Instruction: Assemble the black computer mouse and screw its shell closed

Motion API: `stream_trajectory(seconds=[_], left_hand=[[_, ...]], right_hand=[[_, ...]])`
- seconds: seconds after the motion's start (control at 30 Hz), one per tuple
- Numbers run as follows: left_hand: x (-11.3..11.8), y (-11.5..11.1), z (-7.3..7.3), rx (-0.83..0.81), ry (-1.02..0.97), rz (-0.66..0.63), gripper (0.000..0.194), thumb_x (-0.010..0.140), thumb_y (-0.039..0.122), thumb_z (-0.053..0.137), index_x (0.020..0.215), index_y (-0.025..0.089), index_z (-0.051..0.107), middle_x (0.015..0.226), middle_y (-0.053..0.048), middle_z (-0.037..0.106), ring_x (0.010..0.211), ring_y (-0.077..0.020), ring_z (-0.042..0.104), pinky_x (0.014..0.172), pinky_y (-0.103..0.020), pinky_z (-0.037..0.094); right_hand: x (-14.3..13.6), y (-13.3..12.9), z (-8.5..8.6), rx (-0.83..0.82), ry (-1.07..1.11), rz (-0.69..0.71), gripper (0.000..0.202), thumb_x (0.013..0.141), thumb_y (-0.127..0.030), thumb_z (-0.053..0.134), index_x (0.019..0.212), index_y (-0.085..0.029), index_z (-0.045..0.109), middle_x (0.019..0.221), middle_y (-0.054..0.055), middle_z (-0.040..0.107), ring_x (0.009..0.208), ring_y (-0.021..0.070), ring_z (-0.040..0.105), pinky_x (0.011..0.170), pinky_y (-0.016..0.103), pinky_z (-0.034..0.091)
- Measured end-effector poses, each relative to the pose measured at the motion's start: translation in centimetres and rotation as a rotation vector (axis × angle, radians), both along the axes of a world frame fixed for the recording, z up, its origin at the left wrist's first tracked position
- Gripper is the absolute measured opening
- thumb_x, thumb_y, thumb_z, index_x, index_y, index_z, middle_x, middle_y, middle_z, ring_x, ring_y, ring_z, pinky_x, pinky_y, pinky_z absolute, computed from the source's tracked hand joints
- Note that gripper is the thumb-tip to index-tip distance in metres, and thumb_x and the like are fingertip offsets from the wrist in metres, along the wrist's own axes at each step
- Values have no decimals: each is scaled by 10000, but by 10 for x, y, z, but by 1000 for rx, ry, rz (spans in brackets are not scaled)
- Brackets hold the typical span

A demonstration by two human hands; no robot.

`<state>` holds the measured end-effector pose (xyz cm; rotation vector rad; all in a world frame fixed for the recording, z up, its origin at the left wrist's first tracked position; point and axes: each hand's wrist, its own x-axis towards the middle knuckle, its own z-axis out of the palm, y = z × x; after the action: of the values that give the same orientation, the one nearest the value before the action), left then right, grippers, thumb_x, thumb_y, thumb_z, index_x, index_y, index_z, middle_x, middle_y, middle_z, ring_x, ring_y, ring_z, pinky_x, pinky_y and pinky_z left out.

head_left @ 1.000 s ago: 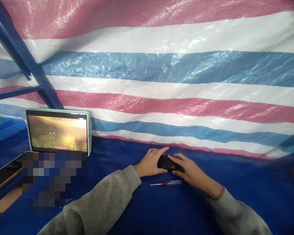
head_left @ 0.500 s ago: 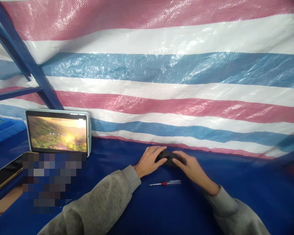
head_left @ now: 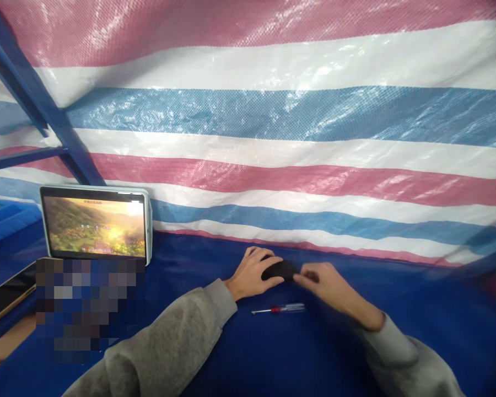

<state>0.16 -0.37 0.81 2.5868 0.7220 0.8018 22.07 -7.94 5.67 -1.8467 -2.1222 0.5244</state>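
A black, rounded computer mouse lies on the blue table surface. My left hand grips its left end, fingers over the far side and thumb along the near side. At the mouse's right end is my right hand, its thumb and fingers curled together in a pinch. Whatever those fingertips hold, if anything, is hidden. Just in front of the mouse lies a small screwdriver with a clear and red handle, its metal tip pointing left.
A tablet with a lit screen stands at the left. Beside it lie a phone and a blurred-out patch, with part of another person's arm below. A blue tray sits at the far left. Striped plastic sheeting hangs behind the table.
My right hand has drawn back to the right from the top of the mouse, and its fingers have curled into a pinch. My left hand stays on the mouse.
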Motion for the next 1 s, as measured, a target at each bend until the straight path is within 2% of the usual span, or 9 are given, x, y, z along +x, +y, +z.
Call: stream_trajectory(seconds=[0.07,0.13,0.33,0.4,0.47,0.6,0.7,0.8,1.0], left_hand=[[0,0,0,-20,-4,15,392,933,458,555,1265,252,592,1216,-74,590,1143,-236,531,1055,-422,319],[0,0,1,-47,-7,19,346,976,423,488,1265,264,594,1231,-64,590,1159,-220,525,1057,-407,317],[0,1,3,-182,-79,15,349,1030,384,355,1261,268,590,1249,-30,607,1202,-188,512,1070,-365,320],[1,2,4,-234,-143,19,373,1041,375,308,1237,254,601,1230,-23,626,1183,-180,529,1057,-354,336],[0,2,5,-271,-218,36,412,1045,375,266,1203,237,621,1195,-24,650,1146,-182,555,1039,-352,356],[-1,2,7,-307,-341,115,489,1038,414,231,1100,205,668,1077,-46,692,1036,-201,605,999,-356,398],[-3,2,8,-304,-402,185,481,1030,435,265,1025,194,681,979,-50,704,958,-204,621,955,-347,422],[-3,2,8,-296,-449,233,443,1025,423,308,990,191,684,914,-42,702,908,-198,626,919,-337,436],[-1,4,6,-317,-470,241,437,1016,437,328,966,191,686,886,-39,697,871,-190,633,870,-314,463]], right_hand=[[-1,-5,5,-174,-32,158,237,754,-439,690,766,-207,645,639,-28,584,563,124,504,538,250,339],[-4,-10,4,-222,-97,236,254,656,-340,779,859,-234,668,736,-23,622,631,137,539,565,246,346],[-9,-12,2,-138,-91,279,89,729,-222,686,814,-231,660,872,21,650,730,158,583,640,263,405],[-10,-9,14,-117,8,261,40,784,-243,637,803,-216,660,838,25,661,719,154,590,658,267,425],[-12,-4,31,-102,103,216,143,846,-313,579,827,-211,678,728,14,660,644,147,580,627,269,429],[-15,10,65,-60,254,134,241,845,-395,582,887,-190,702,671,15,667,618,153,605,595,266,450],[-16,15,79,108,330,44,280,842,-451,580,856,-195,693,689,9,665,581,141,585,592,274,462],[-22,11,80,106,325,58,251,831,-426,598,845,-200,706,697,10,675,584,139,580,589,271,457],[-39,3,61,-54,256,158,214,828,-359,591,844,-205,739,646,1,683,565,129,589,555,244,427]])
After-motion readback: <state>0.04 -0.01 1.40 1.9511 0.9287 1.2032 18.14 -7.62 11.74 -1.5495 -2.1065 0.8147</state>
